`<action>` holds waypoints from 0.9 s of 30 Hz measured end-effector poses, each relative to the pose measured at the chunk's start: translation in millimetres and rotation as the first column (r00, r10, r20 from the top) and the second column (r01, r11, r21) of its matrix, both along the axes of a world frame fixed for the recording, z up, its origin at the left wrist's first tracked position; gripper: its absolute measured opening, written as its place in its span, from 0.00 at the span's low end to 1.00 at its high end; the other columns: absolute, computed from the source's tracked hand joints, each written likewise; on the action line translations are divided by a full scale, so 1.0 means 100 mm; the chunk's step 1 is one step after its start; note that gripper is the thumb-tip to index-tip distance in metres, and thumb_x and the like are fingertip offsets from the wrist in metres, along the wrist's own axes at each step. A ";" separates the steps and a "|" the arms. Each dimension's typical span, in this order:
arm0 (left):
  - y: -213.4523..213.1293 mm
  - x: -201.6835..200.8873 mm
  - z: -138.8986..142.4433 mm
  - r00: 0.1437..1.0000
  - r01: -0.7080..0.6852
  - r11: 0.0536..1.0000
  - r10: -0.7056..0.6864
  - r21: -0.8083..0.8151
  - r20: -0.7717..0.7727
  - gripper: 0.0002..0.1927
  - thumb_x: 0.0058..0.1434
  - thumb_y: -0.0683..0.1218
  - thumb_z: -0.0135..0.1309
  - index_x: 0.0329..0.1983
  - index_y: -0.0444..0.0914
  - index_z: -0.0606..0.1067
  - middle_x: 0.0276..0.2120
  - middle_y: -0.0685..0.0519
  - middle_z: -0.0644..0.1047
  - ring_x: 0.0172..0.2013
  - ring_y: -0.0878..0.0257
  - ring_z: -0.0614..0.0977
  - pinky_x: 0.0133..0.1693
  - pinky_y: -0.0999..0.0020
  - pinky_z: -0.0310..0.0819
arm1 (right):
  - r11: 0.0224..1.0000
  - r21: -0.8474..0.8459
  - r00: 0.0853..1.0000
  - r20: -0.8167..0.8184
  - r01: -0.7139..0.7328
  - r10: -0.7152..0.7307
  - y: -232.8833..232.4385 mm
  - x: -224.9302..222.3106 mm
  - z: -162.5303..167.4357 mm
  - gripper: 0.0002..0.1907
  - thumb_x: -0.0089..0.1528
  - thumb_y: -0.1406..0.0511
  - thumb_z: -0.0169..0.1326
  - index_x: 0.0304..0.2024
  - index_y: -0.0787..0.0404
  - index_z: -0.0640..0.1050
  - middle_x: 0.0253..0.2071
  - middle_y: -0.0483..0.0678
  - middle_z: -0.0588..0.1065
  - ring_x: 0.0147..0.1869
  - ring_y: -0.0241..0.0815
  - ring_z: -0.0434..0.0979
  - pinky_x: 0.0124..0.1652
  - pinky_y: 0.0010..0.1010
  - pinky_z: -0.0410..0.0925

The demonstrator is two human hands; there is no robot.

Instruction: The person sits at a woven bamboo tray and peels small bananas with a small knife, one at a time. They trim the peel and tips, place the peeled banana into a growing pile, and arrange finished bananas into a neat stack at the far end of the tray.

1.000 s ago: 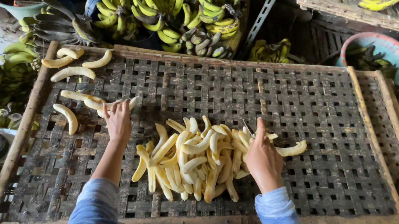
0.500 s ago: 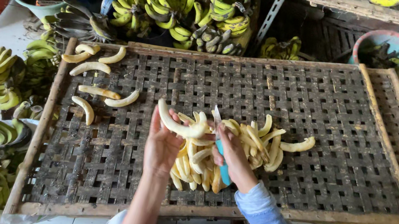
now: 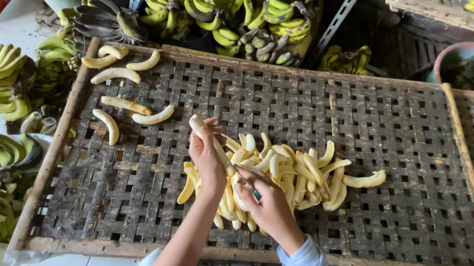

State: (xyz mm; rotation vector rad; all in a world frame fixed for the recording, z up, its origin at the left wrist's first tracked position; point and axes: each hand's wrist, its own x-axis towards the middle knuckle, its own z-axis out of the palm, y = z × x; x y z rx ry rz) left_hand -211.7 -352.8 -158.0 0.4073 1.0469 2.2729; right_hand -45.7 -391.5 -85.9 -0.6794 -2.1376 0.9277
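Pale yellow peeled bananas lie heaped in a pile point(image 3: 282, 173) near the middle of a dark woven bamboo tray point(image 3: 415, 151), the landmark for everything here. The left hand point(image 3: 207, 157), at the pile's left edge, has its grip closed around one long peeled banana point(image 3: 205, 134) whose tip points toward the tray's far-left corner. The right hand point(image 3: 266, 204), at the pile's near edge, closes its grip on a small knife point(image 3: 251, 189) with a teal handle, the blade lying close to the left wrist.

Six peeled bananas in a loose spread point(image 3: 124, 90) sit in the tray's far-left corner, well apart from the pile. Bunches of unpeeled green and yellow bananas point(image 3: 220, 7) crowd beyond the tray's far edge and off its left side.

The likeliest trouble is the knife: held so near the other hand over slippery fruit, a slip could nick the fingers. The soft banana could also snap or bruise if squeezed, and the heaped pile could slide, letting pieces catch in the tray's open weave.
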 end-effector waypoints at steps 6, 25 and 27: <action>-0.21 0.11 0.17 0.968 -0.122 0.991 0.108 0.048 0.227 0.18 0.75 0.57 0.35 0.62 0.46 0.64 0.35 0.58 0.73 0.27 0.70 0.72 0.25 0.75 0.66 | 0.880 -0.475 0.992 0.114 0.006 0.055 -0.14 -0.01 0.00 0.24 0.71 0.65 0.44 0.71 0.53 0.67 0.29 0.46 0.70 0.34 0.37 0.72 0.40 0.27 0.69; -0.20 0.11 0.31 0.928 -0.061 0.995 0.026 0.084 0.372 0.21 0.75 0.62 0.35 0.56 0.43 0.65 0.33 0.57 0.68 0.26 0.70 0.69 0.22 0.77 0.61 | 0.994 -0.003 0.959 0.263 0.112 -0.108 -0.11 -0.07 0.07 0.22 0.70 0.66 0.46 0.68 0.49 0.69 0.36 0.55 0.80 0.35 0.51 0.83 0.35 0.38 0.74; -0.20 0.12 0.26 0.917 -0.026 0.995 -0.015 0.098 0.399 0.22 0.75 0.62 0.35 0.56 0.43 0.65 0.33 0.56 0.68 0.26 0.70 0.68 0.21 0.77 0.61 | 0.996 0.019 0.966 0.243 0.083 -0.085 -0.08 -0.07 0.03 0.22 0.70 0.66 0.45 0.67 0.52 0.67 0.36 0.55 0.80 0.36 0.51 0.84 0.35 0.38 0.74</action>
